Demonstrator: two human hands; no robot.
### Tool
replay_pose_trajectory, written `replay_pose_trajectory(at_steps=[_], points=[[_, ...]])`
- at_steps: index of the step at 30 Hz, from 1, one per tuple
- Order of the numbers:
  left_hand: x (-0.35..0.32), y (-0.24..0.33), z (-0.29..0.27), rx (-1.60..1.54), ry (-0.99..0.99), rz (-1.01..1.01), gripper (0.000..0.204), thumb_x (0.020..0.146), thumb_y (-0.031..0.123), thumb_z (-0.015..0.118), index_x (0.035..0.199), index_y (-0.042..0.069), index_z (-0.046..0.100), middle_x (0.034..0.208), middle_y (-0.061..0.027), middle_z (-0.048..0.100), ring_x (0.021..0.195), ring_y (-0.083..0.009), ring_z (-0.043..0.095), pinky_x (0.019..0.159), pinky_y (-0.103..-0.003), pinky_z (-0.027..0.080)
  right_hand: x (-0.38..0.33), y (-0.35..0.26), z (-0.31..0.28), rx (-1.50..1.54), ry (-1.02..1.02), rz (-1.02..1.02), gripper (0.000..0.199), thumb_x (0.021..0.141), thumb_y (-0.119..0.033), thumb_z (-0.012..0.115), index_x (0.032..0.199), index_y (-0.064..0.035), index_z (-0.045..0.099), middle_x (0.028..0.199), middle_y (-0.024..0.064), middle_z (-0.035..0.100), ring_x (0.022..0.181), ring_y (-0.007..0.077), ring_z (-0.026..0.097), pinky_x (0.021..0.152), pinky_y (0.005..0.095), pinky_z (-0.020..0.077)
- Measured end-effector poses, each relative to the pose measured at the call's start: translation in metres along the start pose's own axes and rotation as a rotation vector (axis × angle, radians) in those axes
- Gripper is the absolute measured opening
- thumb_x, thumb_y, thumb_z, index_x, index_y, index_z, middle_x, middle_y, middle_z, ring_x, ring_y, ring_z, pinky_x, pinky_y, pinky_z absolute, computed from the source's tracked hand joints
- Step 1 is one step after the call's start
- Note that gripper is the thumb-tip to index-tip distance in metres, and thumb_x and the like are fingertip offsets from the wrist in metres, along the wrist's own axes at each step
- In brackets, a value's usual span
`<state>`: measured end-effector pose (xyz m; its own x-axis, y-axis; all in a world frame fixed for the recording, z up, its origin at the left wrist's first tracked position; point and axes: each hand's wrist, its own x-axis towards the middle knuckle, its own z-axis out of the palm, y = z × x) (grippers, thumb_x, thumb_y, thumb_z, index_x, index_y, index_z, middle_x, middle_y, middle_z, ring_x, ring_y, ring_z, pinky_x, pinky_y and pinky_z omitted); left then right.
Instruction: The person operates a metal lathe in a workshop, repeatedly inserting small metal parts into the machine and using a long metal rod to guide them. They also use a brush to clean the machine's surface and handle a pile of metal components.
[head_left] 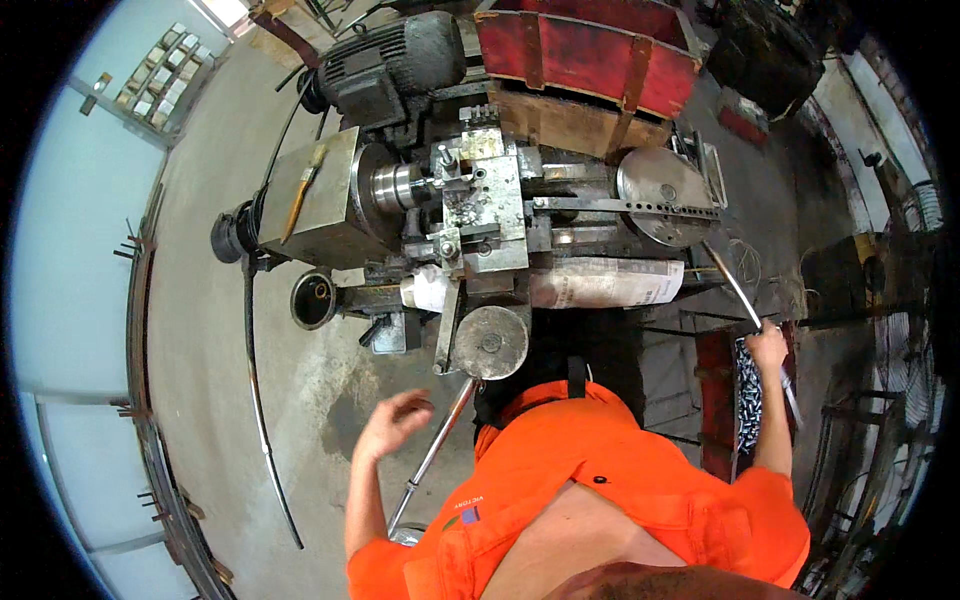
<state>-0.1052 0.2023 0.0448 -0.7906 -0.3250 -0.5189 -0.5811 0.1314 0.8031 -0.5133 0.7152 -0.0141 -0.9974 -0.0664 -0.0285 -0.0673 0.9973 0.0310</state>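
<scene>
Thin shiny metal rod (pixel 738 287), slanted, lower end gripped above tray of small metal pieces (pixel 749 400)

I count one lathe (pixel 470 200) in front of me, with one grey motor (pixel 385 60) on top, one paintbrush (pixel 303 190) lying on its headstock, and two round handwheels, one (pixel 490 342) near me and one (pixel 665 195) to the right. There is one red wooden crate (pixel 585 50) behind it and one bin of small metal parts (pixel 748 395). I see two hands: my left hand (pixel 395 420) empty, my right hand (pixel 768 345) on one thin metal rod (pixel 730 280).
</scene>
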Motion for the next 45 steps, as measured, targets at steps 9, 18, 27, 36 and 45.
replay_pose_trajectory(at_steps=[9, 18, 27, 36, 45], points=[[0.021, -0.003, 0.052, 0.199, -0.217, 0.031, 0.027, 0.079, 0.004, 0.055, 0.105, -0.003, 0.057, 0.096, -0.0101, 0.065, 0.087, -0.0168, 0.061, 0.078, -0.030, 0.047, -0.097, -0.057, -0.016, 0.549, -0.004, -0.050, 0.031, 0.061, -0.022, 0.054, 0.086, -0.0050, 0.057, 0.070, 0.0195, 0.059, 0.068, 0.0381, 0.057, 0.062, 0.0408, 0.0446], [0.020, 0.007, 0.055, 0.165, -0.202, 0.011, 0.027, 0.078, 0.003, 0.052, 0.104, -0.001, 0.058, 0.090, -0.0104, 0.066, 0.086, -0.0190, 0.062, 0.079, -0.031, 0.047, -0.101, -0.059, -0.009, 0.470, -0.053, 0.064, 0.036, 0.060, -0.020, 0.053, 0.093, -0.0069, 0.058, 0.072, 0.0244, 0.059, 0.072, 0.0443, 0.056, 0.064, 0.0479, 0.0440], [0.019, -0.011, 0.050, 0.266, -0.131, -0.011, 0.029, 0.074, 0.007, 0.053, 0.102, 0.004, 0.060, 0.090, -0.0111, 0.066, 0.083, -0.0243, 0.063, 0.077, -0.034, 0.048, -0.066, -0.028, 0.009, 0.228, 0.028, 0.061, 0.045, 0.065, -0.027, 0.058, 0.106, -0.0093, 0.060, 0.078, 0.0213, 0.062, 0.073, 0.0401, 0.059, 0.066, 0.0466, 0.0468], [0.030, -0.002, 0.048, 0.307, -0.263, -0.008, 0.031, 0.079, 0.008, 0.058, 0.109, 0.001, 0.058, 0.093, -0.0093, 0.066, 0.085, -0.0158, 0.061, 0.076, -0.030, 0.047, 0.131, 0.020, 0.009, -0.268, 0.305, 0.036, 0.049, 0.068, -0.025, 0.061, 0.116, -0.0149, 0.055, 0.104, 0.0123, 0.059, 0.101, 0.0304, 0.054, 0.086, 0.0461, 0.0421], [0.075, -0.059, -0.037, -0.109, 0.342, -0.092, 0.039, 0.079, 0.022, 0.065, 0.108, -0.003, 0.058, 0.095, -0.0095, 0.064, 0.087, -0.0168, 0.060, 0.077, -0.031, 0.048, 0.057, -0.051, 0.022, 0.125, 0.598, -0.157, 0.076, 0.060, -0.020, 0.062, 0.131, -0.0036, 0.038, 0.131, 0.0192, 0.040, 0.123, 0.0342, 0.036, 0.104, 0.0456, 0.0249]])
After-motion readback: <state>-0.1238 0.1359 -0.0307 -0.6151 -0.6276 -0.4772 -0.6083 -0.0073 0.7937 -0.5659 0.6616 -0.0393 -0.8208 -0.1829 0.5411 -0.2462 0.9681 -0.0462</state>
